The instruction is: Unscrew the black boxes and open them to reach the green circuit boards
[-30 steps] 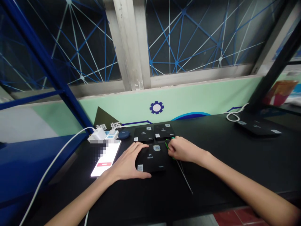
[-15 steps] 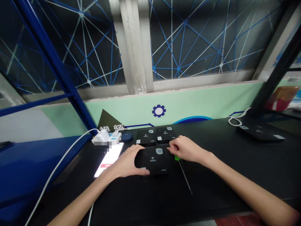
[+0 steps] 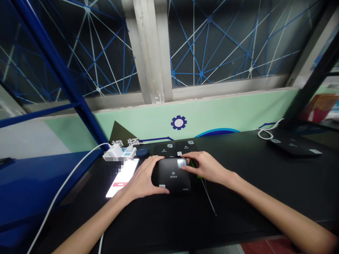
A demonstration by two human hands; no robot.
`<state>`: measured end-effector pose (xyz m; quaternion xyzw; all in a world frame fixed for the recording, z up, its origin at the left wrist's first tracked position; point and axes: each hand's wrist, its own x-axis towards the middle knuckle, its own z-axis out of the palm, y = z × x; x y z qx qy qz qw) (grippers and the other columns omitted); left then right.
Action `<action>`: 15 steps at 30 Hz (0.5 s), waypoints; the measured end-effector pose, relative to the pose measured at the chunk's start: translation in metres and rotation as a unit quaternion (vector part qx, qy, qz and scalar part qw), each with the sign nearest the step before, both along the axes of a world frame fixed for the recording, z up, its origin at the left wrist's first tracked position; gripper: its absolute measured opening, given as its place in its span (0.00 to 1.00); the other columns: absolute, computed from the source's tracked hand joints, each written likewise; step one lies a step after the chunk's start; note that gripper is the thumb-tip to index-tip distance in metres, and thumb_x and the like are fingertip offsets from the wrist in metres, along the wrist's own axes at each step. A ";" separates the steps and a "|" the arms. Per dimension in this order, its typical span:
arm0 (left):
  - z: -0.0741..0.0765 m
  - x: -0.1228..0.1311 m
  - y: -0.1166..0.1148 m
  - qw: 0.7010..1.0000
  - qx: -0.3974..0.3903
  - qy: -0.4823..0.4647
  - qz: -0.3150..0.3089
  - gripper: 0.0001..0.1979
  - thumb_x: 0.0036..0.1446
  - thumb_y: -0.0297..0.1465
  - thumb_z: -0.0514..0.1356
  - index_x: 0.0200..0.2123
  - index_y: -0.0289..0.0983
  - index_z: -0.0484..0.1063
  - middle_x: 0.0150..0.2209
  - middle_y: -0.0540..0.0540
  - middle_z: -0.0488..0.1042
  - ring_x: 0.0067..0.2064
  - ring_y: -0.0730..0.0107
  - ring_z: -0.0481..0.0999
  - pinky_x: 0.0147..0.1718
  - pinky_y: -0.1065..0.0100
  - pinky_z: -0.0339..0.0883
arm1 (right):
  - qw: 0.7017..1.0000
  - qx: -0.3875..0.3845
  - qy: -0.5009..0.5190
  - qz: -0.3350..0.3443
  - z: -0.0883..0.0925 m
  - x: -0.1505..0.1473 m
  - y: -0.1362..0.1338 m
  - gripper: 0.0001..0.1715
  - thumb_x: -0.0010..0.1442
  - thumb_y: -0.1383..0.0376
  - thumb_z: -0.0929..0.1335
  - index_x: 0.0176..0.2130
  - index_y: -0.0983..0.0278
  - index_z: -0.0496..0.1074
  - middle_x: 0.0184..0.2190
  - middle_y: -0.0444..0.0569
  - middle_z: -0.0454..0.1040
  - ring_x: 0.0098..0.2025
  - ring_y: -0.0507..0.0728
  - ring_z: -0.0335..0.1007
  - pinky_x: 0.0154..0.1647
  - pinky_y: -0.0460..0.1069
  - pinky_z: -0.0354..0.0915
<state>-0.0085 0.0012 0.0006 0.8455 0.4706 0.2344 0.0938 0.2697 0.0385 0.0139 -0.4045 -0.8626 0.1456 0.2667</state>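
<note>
A flat black set-top box with an HDMI mark lies in front of me, its far side tilted up a little. My left hand grips its left side, thumb on the near edge and fingers at the far edge. The thumb and forefinger of my right hand are at its far right corner, beside a shiny round sticker. Under my right hand lies a tool with a green handle and a thin metal shaft, apparently a screwdriver; the hand partly hides its handle.
Two similar boxes, one on the left and one on the right, lie behind. A lit phone, power strip and small blue case are at left. Another black box and white cable lie far right.
The front box has tilted, its far side rising. My right hand has shifted slightly left, and its curled fingers have moved onto the box's corner. My left hand has barely moved.
</note>
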 end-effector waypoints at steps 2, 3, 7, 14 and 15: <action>0.002 0.002 -0.001 1.000 0.016 -0.005 -0.011 0.47 0.41 0.50 0.72 0.61 0.45 0.57 0.60 0.42 0.64 0.61 0.46 0.63 0.59 0.48 0.59 | 1.000 -0.015 0.016 0.007 -0.001 -0.001 0.000 0.22 0.61 0.53 0.70 0.50 0.62 0.75 0.32 0.45 0.77 0.25 0.51 0.68 0.29 0.45 0.59; 0.003 0.002 -0.002 1.000 0.021 -0.008 -0.015 0.47 0.41 0.49 0.72 0.61 0.45 0.57 0.60 0.42 0.64 0.61 0.46 0.63 0.59 0.49 0.60 | 0.999 -0.025 0.026 0.011 -0.001 -0.001 0.000 0.22 0.60 0.53 0.70 0.49 0.62 0.75 0.30 0.44 0.77 0.23 0.50 0.66 0.28 0.45 0.58; 0.006 0.003 -0.004 0.999 0.020 -0.041 -0.014 0.36 0.52 0.45 0.67 0.61 0.46 0.58 0.60 0.43 0.64 0.59 0.49 0.66 0.57 0.52 0.63 | 0.997 -0.046 0.063 0.015 0.000 -0.002 0.000 0.23 0.59 0.53 0.72 0.49 0.63 0.74 0.26 0.41 0.74 0.19 0.48 0.59 0.25 0.44 0.56; 0.006 0.004 -0.003 0.990 -0.034 -0.135 0.017 0.15 0.67 0.43 0.52 0.51 0.43 0.68 0.45 0.47 0.74 0.44 0.60 0.73 0.44 0.62 0.66 | 0.992 -0.026 0.119 0.040 -0.004 -0.003 -0.005 0.24 0.58 0.52 0.73 0.47 0.65 0.74 0.26 0.41 0.72 0.19 0.47 0.55 0.25 0.44 0.57; 0.006 0.004 -0.003 0.989 -0.046 -0.140 0.018 0.16 0.68 0.43 0.49 0.45 0.41 0.70 0.40 0.47 0.74 0.40 0.61 0.73 0.41 0.64 0.66 | 0.991 -0.016 0.126 0.046 -0.004 -0.003 -0.005 0.24 0.58 0.53 0.73 0.47 0.65 0.74 0.26 0.41 0.71 0.19 0.47 0.55 0.26 0.44 0.58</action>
